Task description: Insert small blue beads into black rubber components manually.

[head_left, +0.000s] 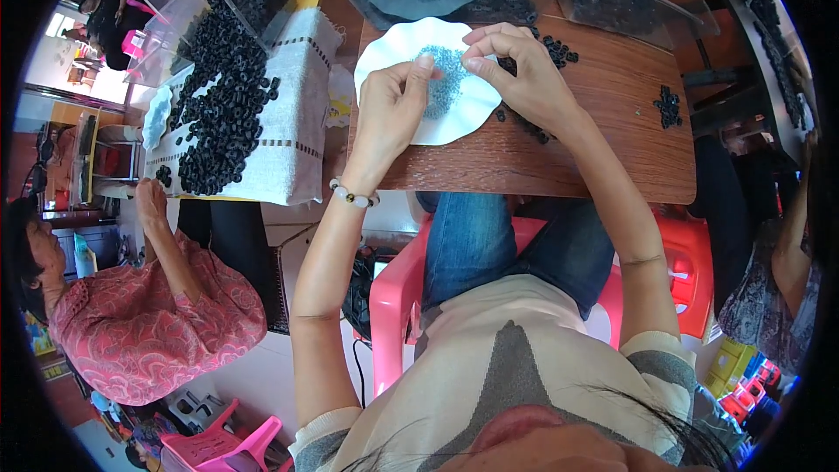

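A white wavy-edged plate (384, 44) lies on the brown wood-grain table (603, 157). It holds a heap of tiny pale-blue, see-through pieces (444, 79). Over the plate's left part is my left hand (393, 105), its thumb and forefinger closed in a pinch. My right hand (524, 79) hovers at the plate's right edge, its thumb and forefinger also pinched together. Whatever sits between the fingers of either hand is too small to make out. Small black ring-like parts (555, 52) lie beside and beneath my right hand.
Clear plastic bins (454, 0) of black parts stand along the table's far side. A small black pile (668, 107) lies at the right. On the left, a cloth-covered table (297, 122) carries a large black heap (218, 105); a person in a red patterned top (157, 323) sits there.
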The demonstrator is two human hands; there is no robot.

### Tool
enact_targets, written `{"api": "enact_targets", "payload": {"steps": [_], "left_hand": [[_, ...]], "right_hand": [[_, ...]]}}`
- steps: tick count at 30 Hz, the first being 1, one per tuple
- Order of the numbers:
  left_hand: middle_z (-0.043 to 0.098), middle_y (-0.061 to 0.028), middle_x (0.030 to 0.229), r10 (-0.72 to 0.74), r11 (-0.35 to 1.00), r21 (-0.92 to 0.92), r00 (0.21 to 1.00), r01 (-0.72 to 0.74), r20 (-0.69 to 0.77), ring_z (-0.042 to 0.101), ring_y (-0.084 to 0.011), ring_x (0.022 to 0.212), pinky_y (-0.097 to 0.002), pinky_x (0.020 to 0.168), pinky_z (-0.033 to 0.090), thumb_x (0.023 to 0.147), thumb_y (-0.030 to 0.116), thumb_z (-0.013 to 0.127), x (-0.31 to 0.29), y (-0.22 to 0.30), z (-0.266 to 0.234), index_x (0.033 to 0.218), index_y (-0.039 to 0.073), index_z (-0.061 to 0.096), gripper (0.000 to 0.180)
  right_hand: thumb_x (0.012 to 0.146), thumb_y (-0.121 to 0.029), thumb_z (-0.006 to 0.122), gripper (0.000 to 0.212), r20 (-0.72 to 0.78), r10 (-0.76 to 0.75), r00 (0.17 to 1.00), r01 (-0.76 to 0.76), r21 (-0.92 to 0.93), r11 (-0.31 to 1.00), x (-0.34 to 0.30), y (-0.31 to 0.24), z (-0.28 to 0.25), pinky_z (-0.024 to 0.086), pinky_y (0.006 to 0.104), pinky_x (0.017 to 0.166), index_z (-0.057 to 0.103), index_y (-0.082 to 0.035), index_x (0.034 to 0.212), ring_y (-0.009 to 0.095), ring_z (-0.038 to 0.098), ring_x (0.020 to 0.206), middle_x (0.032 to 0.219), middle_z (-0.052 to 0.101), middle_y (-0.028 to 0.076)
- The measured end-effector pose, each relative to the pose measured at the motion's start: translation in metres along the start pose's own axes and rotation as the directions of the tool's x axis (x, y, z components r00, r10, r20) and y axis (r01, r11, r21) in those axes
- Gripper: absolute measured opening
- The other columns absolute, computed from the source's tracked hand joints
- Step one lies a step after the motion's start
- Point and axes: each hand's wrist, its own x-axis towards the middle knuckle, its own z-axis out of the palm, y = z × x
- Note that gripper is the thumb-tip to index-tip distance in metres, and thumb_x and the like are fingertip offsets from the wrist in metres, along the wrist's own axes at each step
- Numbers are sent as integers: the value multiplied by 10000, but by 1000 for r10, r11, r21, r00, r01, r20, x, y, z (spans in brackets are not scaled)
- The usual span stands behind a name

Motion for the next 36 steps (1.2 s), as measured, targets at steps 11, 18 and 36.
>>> {"api": "enact_targets", "payload": {"steps": [11, 18, 36], "left_hand": [[752, -104, 1115, 35, 859, -511, 999, -19, 23, 658, -79, 897, -238, 835, 542, 965, -5, 686, -46, 11, 31, 1395, 20, 630, 434], [791, -120, 1064, 293, 936, -165, 949, -310, -119, 712, -104, 869, -260, 775, 557, 837, -31, 794, -58, 14, 51, 1269, 49, 732, 444], [764, -115, 1040, 290, 951, -72, 948, -301, -129, 687, -138, 908, -262, 810, 532, 874, 4, 773, -63, 4, 76, 1144, 37, 786, 273]], "right_hand": [[918, -159, 718, 115, -18, 8, 1000, -7, 72, 997, -31, -23, -27, 419, 406, 1009, 731, -51, 955, 259, 622, 1070, 1095, 730, 91], [912, -141, 746, 105, 49, -21, 999, 17, 74, 997, -52, -40, -42, 430, 374, 971, 713, -47, 946, 221, 602, 1040, 1068, 711, 77], [904, -81, 729, 111, -187, -43, 981, 29, -77, 997, -107, 15, -69, 549, 339, 784, 686, -28, 991, 250, 675, 921, 1013, 690, 122]]}}
